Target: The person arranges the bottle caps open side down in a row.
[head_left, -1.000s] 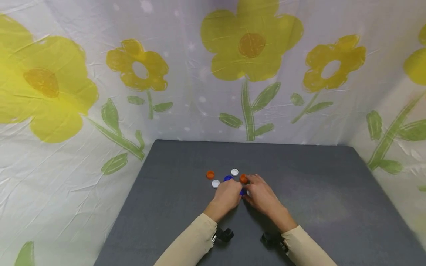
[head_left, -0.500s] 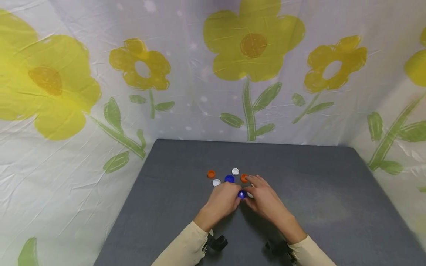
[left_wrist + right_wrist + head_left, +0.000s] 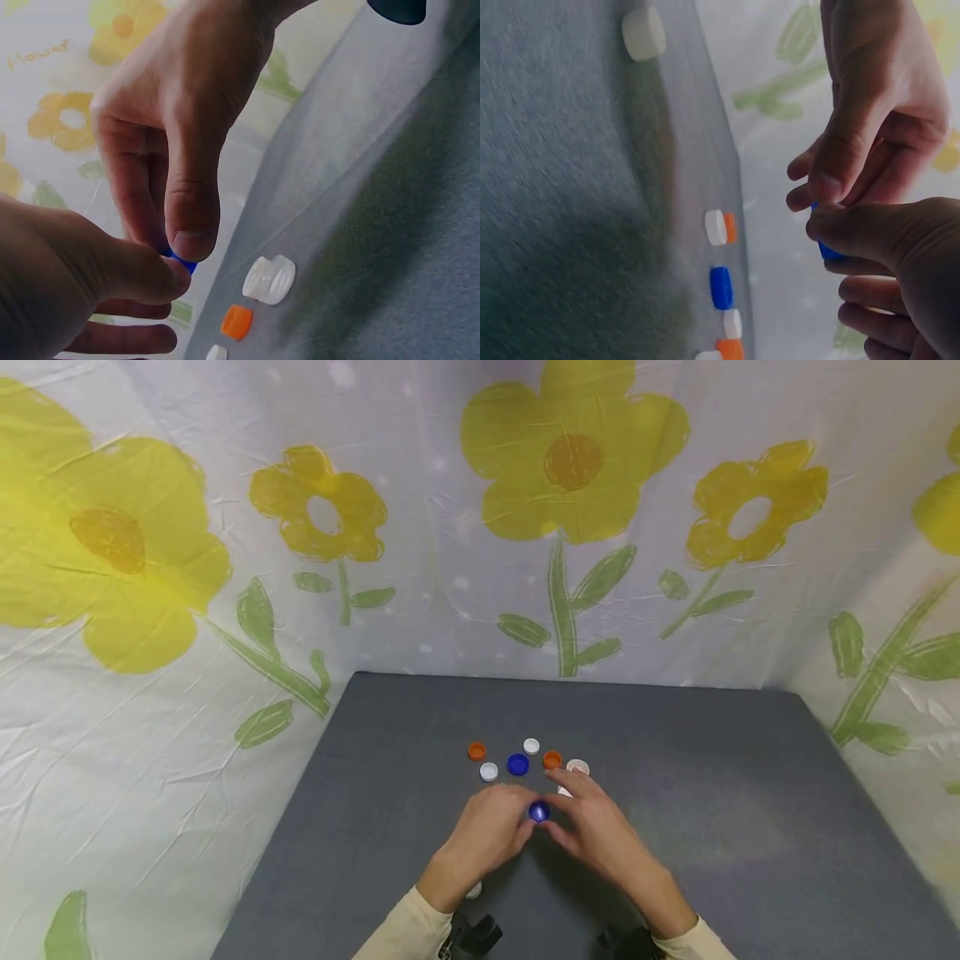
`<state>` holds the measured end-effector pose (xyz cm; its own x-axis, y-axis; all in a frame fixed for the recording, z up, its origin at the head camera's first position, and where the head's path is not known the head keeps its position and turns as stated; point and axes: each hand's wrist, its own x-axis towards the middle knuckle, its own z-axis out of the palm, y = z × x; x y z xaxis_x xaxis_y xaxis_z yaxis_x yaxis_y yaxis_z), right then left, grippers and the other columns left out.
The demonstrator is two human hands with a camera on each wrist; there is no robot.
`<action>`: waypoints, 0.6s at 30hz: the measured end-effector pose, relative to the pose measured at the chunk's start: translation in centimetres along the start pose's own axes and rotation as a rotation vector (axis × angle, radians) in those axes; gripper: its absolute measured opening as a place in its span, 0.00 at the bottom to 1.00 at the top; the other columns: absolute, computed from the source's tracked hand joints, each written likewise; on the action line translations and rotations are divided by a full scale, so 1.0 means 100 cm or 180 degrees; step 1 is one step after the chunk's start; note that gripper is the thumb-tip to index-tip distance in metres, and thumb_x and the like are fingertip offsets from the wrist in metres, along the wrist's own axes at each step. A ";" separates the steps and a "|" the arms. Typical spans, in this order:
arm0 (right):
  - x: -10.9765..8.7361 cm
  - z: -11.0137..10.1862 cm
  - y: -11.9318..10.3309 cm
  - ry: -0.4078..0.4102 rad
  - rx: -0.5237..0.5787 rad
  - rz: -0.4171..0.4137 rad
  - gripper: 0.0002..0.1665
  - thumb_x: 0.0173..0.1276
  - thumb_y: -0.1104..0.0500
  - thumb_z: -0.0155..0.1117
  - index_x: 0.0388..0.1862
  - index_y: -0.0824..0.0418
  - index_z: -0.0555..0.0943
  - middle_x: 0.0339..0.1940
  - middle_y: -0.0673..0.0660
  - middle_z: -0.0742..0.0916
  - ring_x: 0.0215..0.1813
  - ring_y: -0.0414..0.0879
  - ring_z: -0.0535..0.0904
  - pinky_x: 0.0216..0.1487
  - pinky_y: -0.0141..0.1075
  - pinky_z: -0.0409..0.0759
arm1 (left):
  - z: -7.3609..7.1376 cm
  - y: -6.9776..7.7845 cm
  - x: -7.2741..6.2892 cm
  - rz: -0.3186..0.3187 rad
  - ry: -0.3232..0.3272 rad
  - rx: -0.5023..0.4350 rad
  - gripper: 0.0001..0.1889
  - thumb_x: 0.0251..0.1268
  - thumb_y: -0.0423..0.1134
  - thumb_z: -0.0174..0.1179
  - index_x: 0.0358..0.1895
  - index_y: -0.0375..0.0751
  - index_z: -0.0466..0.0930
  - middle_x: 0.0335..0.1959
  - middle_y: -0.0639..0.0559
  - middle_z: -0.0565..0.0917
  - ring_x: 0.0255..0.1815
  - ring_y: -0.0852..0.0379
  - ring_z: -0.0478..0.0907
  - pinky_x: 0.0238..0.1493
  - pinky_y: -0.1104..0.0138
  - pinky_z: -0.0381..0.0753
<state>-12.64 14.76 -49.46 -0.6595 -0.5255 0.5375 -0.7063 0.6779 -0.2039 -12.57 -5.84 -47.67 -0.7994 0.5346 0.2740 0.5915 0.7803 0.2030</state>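
Note:
A small blue bottle cap (image 3: 538, 812) is held between both hands, its hollow side facing up toward the head camera. My left hand (image 3: 486, 828) pinches it from the left with thumb and fingers. From the other side, my right hand (image 3: 600, 827) grips it by thumb and fingertips. The right wrist view shows the blue cap's lower part (image 3: 829, 251) under the right thumb, raised off the table. A second blue cap (image 3: 517, 764) lies just beyond the hands. Beside the right fingers are an orange cap (image 3: 552, 760) and a white cap (image 3: 577, 766).
Farther out on the dark grey table (image 3: 712, 760) lie another orange cap (image 3: 477, 751) and two white caps, one at the back (image 3: 531, 746) and one on the left (image 3: 488, 772). One more white cap (image 3: 473, 891) shows by the left wrist. A flower-printed curtain (image 3: 435, 568) surrounds the table.
Both hands have drawn back toward the body with the blue cap, turning its hollow side into sight. The blue cap on the table and white caps near the right hand have come into view.

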 end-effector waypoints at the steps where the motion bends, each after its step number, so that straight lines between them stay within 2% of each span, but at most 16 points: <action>1: -0.001 0.001 -0.002 0.0000 0.0038 0.0023 0.22 0.52 0.60 0.91 0.46 0.62 0.93 0.61 0.65 0.90 0.65 0.61 0.87 0.69 0.59 0.82 | 0.000 -0.001 -0.002 0.0009 -0.0007 -0.0032 0.10 0.67 0.41 0.77 0.50 0.49 0.92 0.46 0.56 0.94 0.48 0.55 0.91 0.47 0.59 0.89; 9: -0.009 0.010 -0.014 -0.0029 0.0252 0.0161 0.21 0.56 0.60 0.89 0.48 0.60 0.93 0.61 0.63 0.91 0.65 0.61 0.87 0.67 0.57 0.84 | 0.002 -0.011 -0.018 0.0185 -0.0052 -0.0151 0.13 0.67 0.40 0.78 0.53 0.47 0.92 0.48 0.55 0.94 0.50 0.55 0.91 0.53 0.60 0.88; 15: -0.010 0.011 -0.015 -0.0058 0.0347 0.0283 0.20 0.60 0.59 0.87 0.51 0.60 0.93 0.63 0.61 0.90 0.66 0.62 0.86 0.68 0.58 0.83 | 0.002 -0.016 -0.026 0.0148 0.0139 -0.0364 0.19 0.66 0.40 0.79 0.58 0.45 0.90 0.56 0.53 0.93 0.56 0.54 0.90 0.58 0.58 0.88; 18: -0.010 0.010 -0.016 -0.0101 0.0426 0.0345 0.19 0.61 0.59 0.85 0.51 0.60 0.92 0.63 0.61 0.90 0.66 0.61 0.86 0.66 0.57 0.84 | 0.004 -0.017 -0.029 0.0201 0.0218 -0.0398 0.19 0.65 0.39 0.80 0.58 0.44 0.90 0.55 0.53 0.93 0.54 0.54 0.90 0.56 0.58 0.89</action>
<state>-11.14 13.70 -50.53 -0.7400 -0.4704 0.4807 -0.6571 0.6582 -0.3674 -11.29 -8.62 -49.19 -0.7538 0.5547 0.3524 0.6522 0.6972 0.2977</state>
